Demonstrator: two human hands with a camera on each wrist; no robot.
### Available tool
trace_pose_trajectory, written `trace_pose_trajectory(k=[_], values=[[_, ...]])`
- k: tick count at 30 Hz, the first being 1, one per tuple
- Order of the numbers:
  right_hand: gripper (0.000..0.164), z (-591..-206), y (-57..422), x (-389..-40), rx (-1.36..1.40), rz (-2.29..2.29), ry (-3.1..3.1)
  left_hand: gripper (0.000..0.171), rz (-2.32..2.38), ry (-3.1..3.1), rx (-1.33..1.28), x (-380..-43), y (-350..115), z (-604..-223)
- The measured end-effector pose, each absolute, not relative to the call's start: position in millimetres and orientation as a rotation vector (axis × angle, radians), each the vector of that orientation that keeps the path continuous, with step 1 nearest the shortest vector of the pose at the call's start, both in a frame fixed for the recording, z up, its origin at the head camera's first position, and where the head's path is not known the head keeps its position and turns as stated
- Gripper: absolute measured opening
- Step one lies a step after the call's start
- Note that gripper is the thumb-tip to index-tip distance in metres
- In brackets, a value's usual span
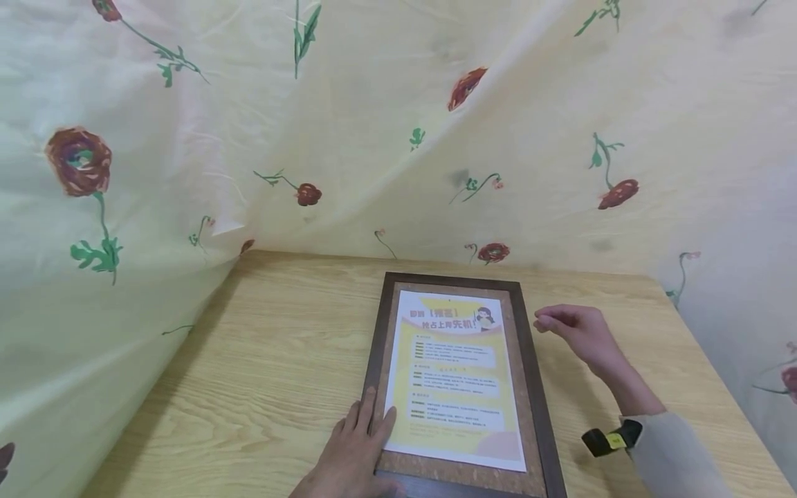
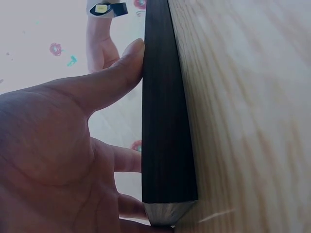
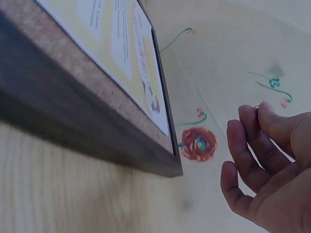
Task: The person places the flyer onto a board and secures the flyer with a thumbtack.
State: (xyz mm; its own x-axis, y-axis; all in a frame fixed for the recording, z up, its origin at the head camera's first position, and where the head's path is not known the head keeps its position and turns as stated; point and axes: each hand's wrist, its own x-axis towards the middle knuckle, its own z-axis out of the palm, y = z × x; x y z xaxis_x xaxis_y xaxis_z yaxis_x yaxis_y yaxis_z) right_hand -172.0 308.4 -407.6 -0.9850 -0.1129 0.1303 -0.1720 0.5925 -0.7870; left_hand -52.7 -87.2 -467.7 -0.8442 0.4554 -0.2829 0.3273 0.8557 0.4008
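A cork board point(image 1: 532, 408) in a dark wooden frame lies on the table, with a yellow-and-white printed poster point(image 1: 457, 380) on it. A small dark dot, like a pin head, marks the poster's top middle. My left hand point(image 1: 355, 443) rests on the lower left corner of the frame, its fingers straight; in the left wrist view the thumb touches the dark frame point(image 2: 165, 107). Right of the board, my right hand point(image 1: 579, 332) is raised, apart from the frame. Its thumb and index finger pinch a tiny thin thing point(image 3: 256, 108), mostly hidden by the fingertips.
The wood-grain table point(image 1: 268, 346) extends left and right of the board. A pale cloth point(image 1: 349, 124) with red flowers hangs behind the table and along both sides. A black wrist strap point(image 1: 600, 441) sits at the right sleeve.
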Motion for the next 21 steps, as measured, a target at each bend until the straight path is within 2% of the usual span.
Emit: trace_pose_trajectory(k=[9, 21], values=[[0.026, -400.0, 288.2, -190.8, 0.257, 1.405, -2.752, 0.114, 0.491, 2.662, 0.567, -52.7, -87.2, -466.9], [0.027, -408.9, 257.8, -215.3, 0.219, 1.497, -2.780, 0.114, 0.492, 2.659, 0.555, -53.3, -85.2, -467.9]])
